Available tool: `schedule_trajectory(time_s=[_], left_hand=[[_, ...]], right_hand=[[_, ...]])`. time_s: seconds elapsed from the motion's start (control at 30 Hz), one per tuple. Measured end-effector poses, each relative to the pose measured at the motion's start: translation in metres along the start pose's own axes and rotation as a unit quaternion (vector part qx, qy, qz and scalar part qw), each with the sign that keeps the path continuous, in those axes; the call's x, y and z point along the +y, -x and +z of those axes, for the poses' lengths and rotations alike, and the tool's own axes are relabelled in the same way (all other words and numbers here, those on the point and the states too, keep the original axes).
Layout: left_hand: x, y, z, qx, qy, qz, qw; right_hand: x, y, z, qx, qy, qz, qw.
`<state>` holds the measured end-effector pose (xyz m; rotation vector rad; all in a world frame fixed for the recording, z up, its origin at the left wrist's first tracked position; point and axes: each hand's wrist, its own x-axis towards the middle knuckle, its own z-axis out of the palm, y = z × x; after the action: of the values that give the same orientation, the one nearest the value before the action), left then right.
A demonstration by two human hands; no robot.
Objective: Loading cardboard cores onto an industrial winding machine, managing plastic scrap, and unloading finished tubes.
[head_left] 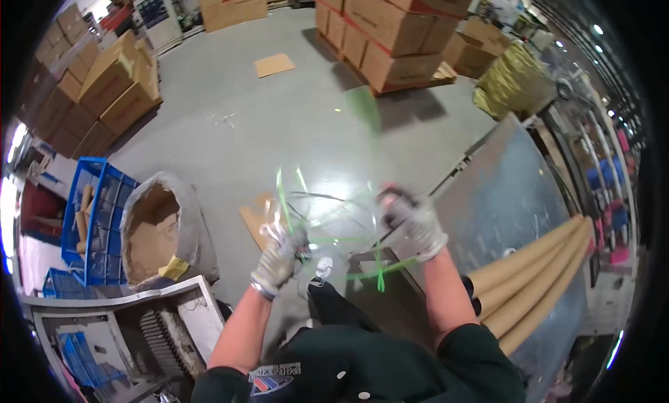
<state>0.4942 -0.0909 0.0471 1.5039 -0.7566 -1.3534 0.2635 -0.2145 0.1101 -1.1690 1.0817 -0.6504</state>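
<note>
In front of my body, both hands wear pale gloves with dark palms. My left hand (277,260) is closed on the edge of a clear plastic sheet or bag (334,222), whose exact kind I cannot make out. Thin bright green strips (380,277) run along and hang from the plastic. My right hand (416,223) is raised at the far side of the plastic, smeared by motion, so its fingers and grip are unclear. A white-topped shoe (324,267) shows through or below the plastic.
Brown cardboard tubes (536,284) lie on a metal-topped table (502,187) at right. At left stand a round bin (198,222) holding cardboard and a blue crate (104,222). Stacked cartons (394,27) rest on a pallet ahead; a flat cardboard piece (274,65) lies on the floor.
</note>
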Motion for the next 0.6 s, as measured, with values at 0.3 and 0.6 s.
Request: schedule_trajectory(time_s=[0.3, 0.6], left_hand=[[0.121, -0.118, 0.038, -0.158, -0.193, 0.344, 0.905], [0.123, -0.211, 0.035, -0.245, -0.094, 0.092, 0.961]], right_hand=[[-0.021, -0.111, 0.053, -0.235, 0.013, -0.187, 0.954], [0.054, -0.181, 0.012, -0.19, 0.56, -0.443, 0.674]])
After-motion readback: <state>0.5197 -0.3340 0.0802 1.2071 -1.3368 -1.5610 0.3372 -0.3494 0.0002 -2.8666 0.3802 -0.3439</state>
